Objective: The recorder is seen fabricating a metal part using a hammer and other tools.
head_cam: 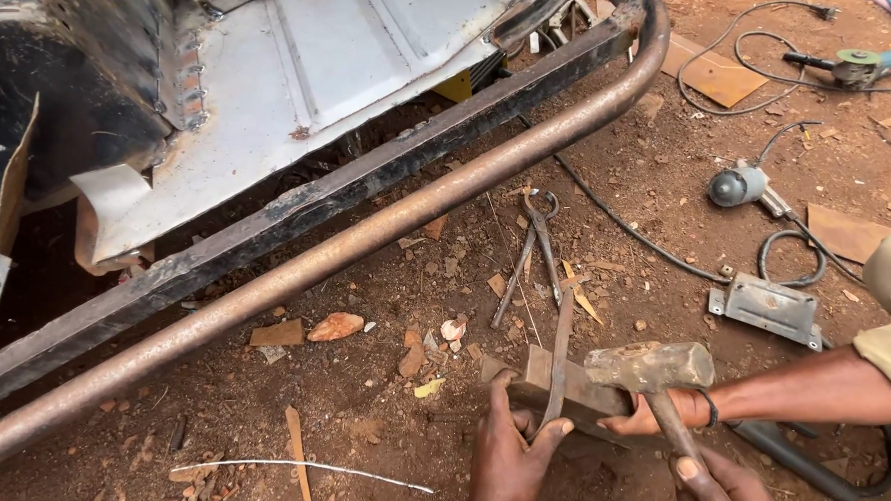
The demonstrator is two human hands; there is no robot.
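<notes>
My left hand pinches the near end of a thin curved metal strip, which lies across a rusty steel block on the dirt. My right hand grips the wooden handle of a hammer. The hammer's heavy head hovers just right of the strip, over the block. A co-worker's hand, on an arm with a beige sleeve reaching in from the right, rests against the block's right end under the hammer head.
A rusty round pipe and a dark frame rail run diagonally under a vehicle's sheet-metal body. On the dirt lie tongs, a grey metal box, a grey power tool, an angle grinder, cables and a thin wire.
</notes>
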